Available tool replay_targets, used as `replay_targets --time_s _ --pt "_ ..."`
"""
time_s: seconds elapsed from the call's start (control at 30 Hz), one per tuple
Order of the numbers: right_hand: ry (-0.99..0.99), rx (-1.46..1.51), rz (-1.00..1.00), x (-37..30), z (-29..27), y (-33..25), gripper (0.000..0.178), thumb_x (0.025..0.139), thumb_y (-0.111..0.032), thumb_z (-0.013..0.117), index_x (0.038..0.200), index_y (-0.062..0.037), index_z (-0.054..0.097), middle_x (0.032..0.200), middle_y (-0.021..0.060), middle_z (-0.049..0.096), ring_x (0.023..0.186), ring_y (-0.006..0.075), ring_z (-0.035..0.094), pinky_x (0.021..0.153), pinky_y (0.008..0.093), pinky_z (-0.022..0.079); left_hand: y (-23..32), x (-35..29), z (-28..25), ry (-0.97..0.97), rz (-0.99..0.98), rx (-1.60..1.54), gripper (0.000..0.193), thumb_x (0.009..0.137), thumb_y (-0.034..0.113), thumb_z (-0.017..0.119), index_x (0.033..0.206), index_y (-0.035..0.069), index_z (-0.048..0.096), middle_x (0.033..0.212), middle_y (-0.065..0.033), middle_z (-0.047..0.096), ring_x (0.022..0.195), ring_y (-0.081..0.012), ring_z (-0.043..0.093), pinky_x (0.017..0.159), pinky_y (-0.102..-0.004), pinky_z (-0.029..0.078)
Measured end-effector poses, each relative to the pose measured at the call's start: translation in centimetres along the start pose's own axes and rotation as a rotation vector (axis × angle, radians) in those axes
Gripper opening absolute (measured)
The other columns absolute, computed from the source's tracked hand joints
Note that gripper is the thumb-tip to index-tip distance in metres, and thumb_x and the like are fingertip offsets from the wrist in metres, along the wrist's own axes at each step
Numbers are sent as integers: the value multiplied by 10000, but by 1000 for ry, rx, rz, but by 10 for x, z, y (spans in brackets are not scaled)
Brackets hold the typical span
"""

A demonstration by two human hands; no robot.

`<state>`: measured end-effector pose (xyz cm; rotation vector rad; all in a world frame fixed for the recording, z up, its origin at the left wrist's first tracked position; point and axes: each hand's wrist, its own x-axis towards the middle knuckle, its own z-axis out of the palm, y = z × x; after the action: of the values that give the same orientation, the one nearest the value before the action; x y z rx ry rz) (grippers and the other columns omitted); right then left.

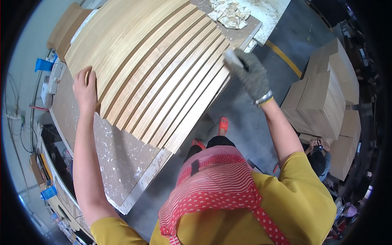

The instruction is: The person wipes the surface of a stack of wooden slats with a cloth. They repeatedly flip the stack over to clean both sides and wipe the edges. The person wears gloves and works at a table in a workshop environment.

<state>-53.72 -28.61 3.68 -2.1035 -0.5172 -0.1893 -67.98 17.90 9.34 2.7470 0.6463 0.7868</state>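
Note:
Long pale wooden boards (163, 87) lie fanned out in overlapping steps on a worktable, the widest one (122, 36) at the far left. At the left end of that top board, my bare left hand (85, 86) grips the edge with bent fingers. My right hand (252, 75) wears a grey knitted glove with a yellow-edged cuff. Its fingers are closed around a small whitish block (232, 58), held by the right ends of the lower boards. Whether the block touches the wood I cannot tell.
A paint-spattered worktable (122, 163) carries the boards. A stained, crumpled cloth (230, 14) lies at the back. Cardboard boxes (318, 102) are stacked on the right, with another person (318, 159) beside them. Blue cups (43, 64) hang along the left side.

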Motion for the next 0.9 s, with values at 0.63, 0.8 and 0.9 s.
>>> replay_targets --time_s 0.63,0.8,0.9 --pt "-184 -234 -500 -65 54 -62 404 781 -202 669 1144 -30 626 964 151 661 906 313 624 808 431 498 -7 1 3 55 69 41 323 888 355 567 1122 159 673 1174 -128 614 1067 -343 571 946 -417 433" --pt "-430 -130 -704 -121 90 -118 302 814 -193 592 1069 -34 556 858 127 628 793 275 638 690 404 519 2 0 4 61 -6 16 350 866 399 559 1135 206 671 1209 -104 603 1109 -347 548 968 -421 423" --pt "-809 1 -557 -147 110 -148 268 827 -206 592 1059 -74 568 870 91 625 809 261 639 695 409 513 6 4 8 60 -10 64 346 869 400 552 1136 214 668 1205 -103 602 1124 -339 541 962 -442 422"
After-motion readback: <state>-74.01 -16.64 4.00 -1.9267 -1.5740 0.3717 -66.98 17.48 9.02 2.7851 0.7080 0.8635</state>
